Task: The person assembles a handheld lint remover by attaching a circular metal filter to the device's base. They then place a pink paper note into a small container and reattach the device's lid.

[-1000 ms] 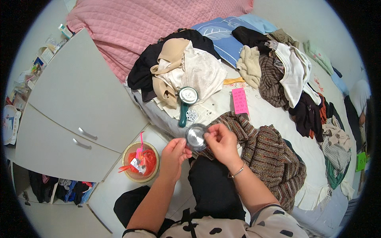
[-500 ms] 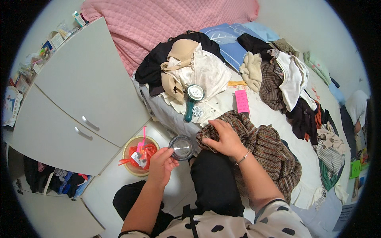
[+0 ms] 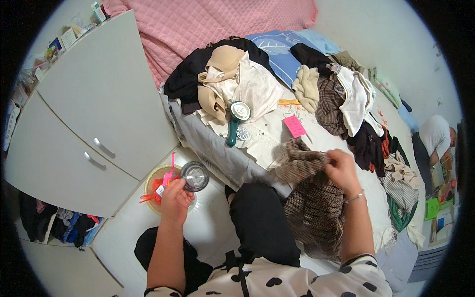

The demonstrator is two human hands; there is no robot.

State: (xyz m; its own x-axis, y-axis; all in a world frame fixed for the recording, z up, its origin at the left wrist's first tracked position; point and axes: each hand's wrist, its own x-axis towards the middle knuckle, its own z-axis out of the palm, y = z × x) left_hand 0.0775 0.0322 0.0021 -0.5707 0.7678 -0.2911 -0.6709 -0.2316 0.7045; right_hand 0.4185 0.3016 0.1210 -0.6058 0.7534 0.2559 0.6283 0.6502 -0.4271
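Over the waste basket (image 3: 148,184), my left hand (image 3: 176,199) is closed on the edge of a round dark see-through cup (image 3: 195,176), its open side up. My right hand (image 3: 342,171) grips a brown patterned knit garment (image 3: 316,210) and lifts part of it. The rest of the garment hangs over my knee and the bed's edge. A green-handled fabric shaver (image 3: 233,129) with a round pale head lies on the bed, and a round slotted metal disc (image 3: 242,133) is beside it. Red plastic and a pink strip show in the basket.
White clothes (image 3: 260,84) and beige bra cups (image 3: 213,101) are heaped beyond the shaver. A pink note (image 3: 295,126) lies near the knit. More clothes (image 3: 363,99) line the bed's right side. A white cabinet (image 3: 94,89) stands left; another person (image 3: 438,141) is at far right.
My left hand has moved left with the cup, over the basket. My right hand, open on the knit before, has closed on it and pulled it up to the right.
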